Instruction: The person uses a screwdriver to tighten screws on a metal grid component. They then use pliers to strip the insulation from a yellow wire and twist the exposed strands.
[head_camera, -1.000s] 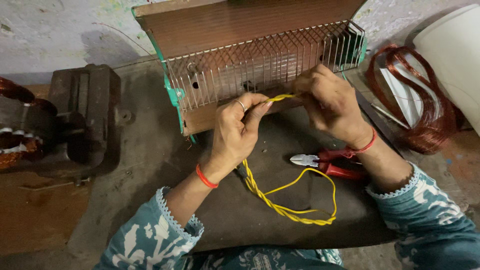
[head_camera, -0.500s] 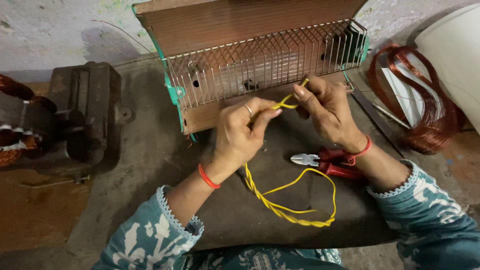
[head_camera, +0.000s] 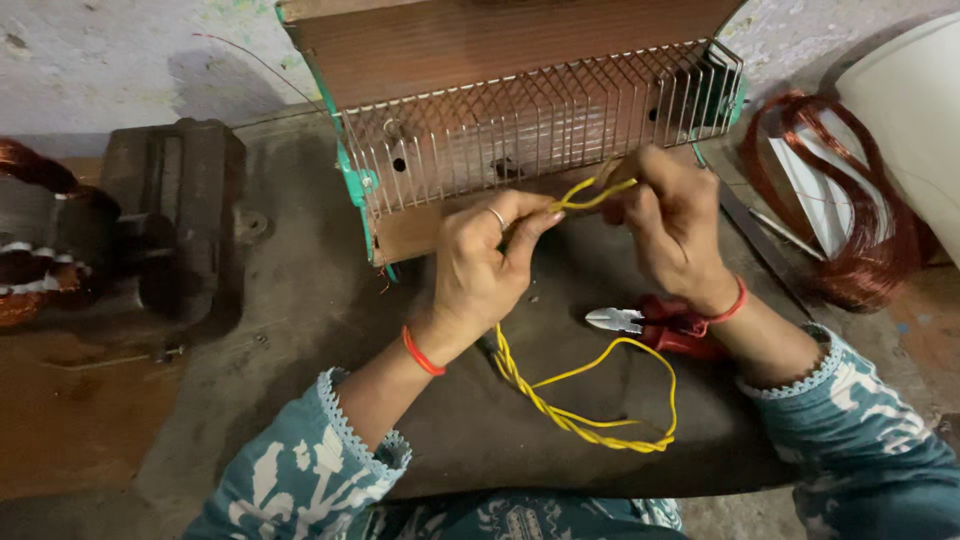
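Observation:
My left hand (head_camera: 490, 265) and my right hand (head_camera: 670, 225) both pinch the upper end of a twisted yellow wire (head_camera: 585, 415) just in front of a room heater (head_camera: 520, 110) with a wire grille and green end caps. The wire's end runs between my fingertips, and the rest hangs below my left hand and loops across the dark work surface (head_camera: 300, 330). Red-handled pliers (head_camera: 650, 325) lie under my right wrist, untouched.
A heavy metal vise (head_camera: 175, 215) stands at the left, with a motor winding (head_camera: 30, 240) beyond it. A coil of copper wire (head_camera: 850, 220) lies at the right next to a white rounded object (head_camera: 910, 110). A thin metal strip (head_camera: 760, 245) lies by the heater's right end.
My hands have shifted slightly along the wire's end, the right fingers rising a little. The yellow loop on the surface stays much the same.

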